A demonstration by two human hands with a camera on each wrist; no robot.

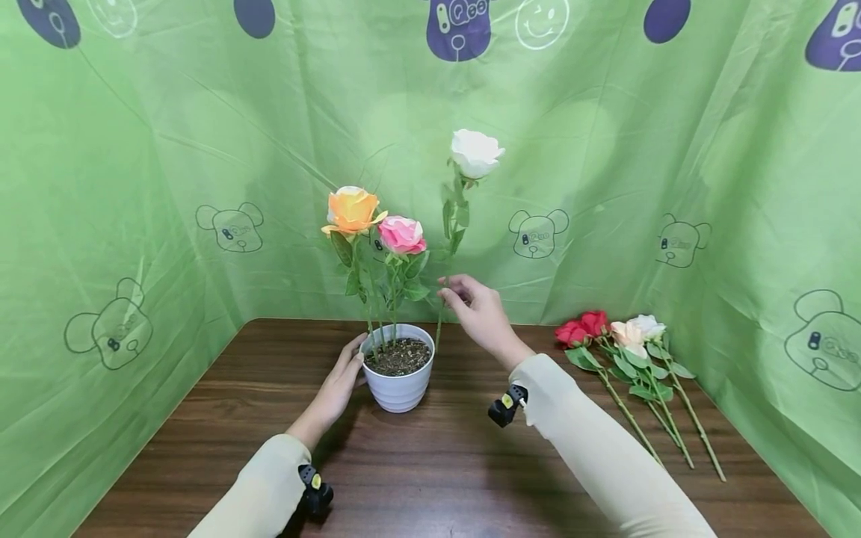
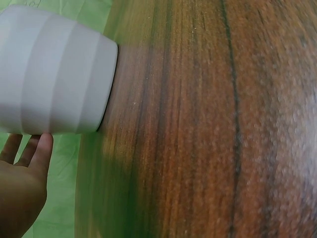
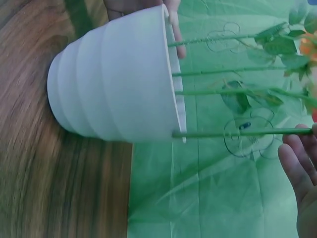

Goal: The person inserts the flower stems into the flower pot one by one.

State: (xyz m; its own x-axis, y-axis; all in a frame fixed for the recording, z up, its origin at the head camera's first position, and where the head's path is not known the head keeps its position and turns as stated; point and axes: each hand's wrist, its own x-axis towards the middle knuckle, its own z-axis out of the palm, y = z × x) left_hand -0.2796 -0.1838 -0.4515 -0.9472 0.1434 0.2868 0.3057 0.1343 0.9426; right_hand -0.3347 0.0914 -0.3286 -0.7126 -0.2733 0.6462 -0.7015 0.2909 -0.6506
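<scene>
A white ribbed flower pot (image 1: pixel 398 392) filled with dark soil stands on the table. Upright in it are an orange rose (image 1: pixel 352 211) and a pink rose (image 1: pixel 402 235), on green leafy stems. My left hand (image 1: pixel 339 385) rests on the pot's left side; its fingers (image 2: pixel 43 151) lie fairly straight against the wall. With my right hand (image 1: pixel 480 310) I pinch the stem of a white rose (image 1: pixel 476 155), which stands taller than the others. Its stem (image 3: pixel 237 133) reaches down to the pot's right rim; whether the tip is in the soil I cannot tell.
Red roses (image 1: pixel 581 329), a peach rose (image 1: pixel 629 337) and another white rose (image 1: pixel 649 326) lie at the right of the brown wooden table (image 1: pixel 417 478). A green printed cloth (image 1: pixel 377 104) surrounds the table at the back and sides.
</scene>
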